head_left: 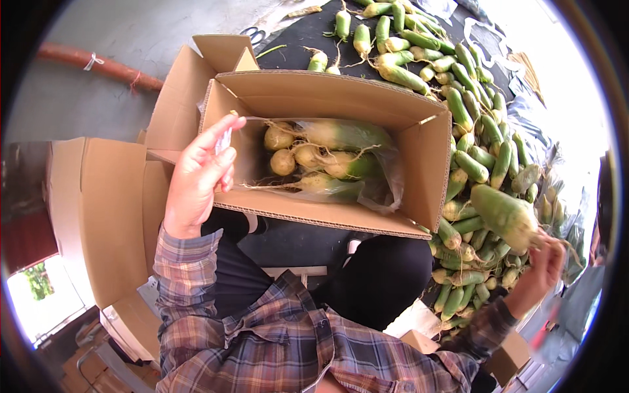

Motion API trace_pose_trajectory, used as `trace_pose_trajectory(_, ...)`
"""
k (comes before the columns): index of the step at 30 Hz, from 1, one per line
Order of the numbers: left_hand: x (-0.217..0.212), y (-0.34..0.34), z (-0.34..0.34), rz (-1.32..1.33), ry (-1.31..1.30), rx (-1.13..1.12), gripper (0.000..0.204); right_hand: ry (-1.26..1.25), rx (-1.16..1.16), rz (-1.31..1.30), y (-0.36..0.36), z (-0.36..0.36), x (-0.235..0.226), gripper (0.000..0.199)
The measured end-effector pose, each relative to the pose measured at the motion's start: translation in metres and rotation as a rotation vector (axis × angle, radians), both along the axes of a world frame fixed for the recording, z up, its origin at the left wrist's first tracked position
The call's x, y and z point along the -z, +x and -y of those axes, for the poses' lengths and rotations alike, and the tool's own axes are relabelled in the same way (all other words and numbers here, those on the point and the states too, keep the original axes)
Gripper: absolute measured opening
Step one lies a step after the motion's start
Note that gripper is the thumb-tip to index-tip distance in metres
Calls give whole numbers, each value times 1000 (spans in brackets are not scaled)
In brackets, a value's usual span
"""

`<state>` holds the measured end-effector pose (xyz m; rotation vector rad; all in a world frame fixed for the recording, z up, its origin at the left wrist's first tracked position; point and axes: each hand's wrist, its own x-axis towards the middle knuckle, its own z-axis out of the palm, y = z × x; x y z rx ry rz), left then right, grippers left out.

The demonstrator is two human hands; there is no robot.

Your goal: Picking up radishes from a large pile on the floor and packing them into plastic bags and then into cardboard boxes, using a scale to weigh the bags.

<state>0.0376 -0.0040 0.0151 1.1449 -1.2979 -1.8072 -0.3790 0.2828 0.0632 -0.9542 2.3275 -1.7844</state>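
My left hand (200,169) is closed at the left end of an open cardboard box (282,82), pinching the edge of a clear plastic bag (386,193). Inside that bag several green-and-white radishes (341,134) lie on their sides with thin roots attached. Off to the right, my right hand (538,272) grips another radish (503,216) by its pale root end. This radish is held over the pile, its green end pointing up and left. Part of the bag's left side is hidden behind my left hand.
A large heap of radishes (488,150) covers the dark sheet (295,62) at the far side and right. More cardboard boxes (111,196) stand at the left. A reddish pole (124,72) lies on the floor at the far left, and scissors (253,34) lie behind the box.
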Motion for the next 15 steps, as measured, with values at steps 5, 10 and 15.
trace_pose_trajectory(5,-4,-4,-4,47,-9,43,48,-190,-134,65,32,64,-62,19)
trace_pose_trajectory(10,-9,-4,-4,26,6,112,48,-40,-847,252,106,168,-56,15)
trace_pose_trajectory(15,-9,5,-6,40,53,99,49,182,-1040,516,163,233,2,16)
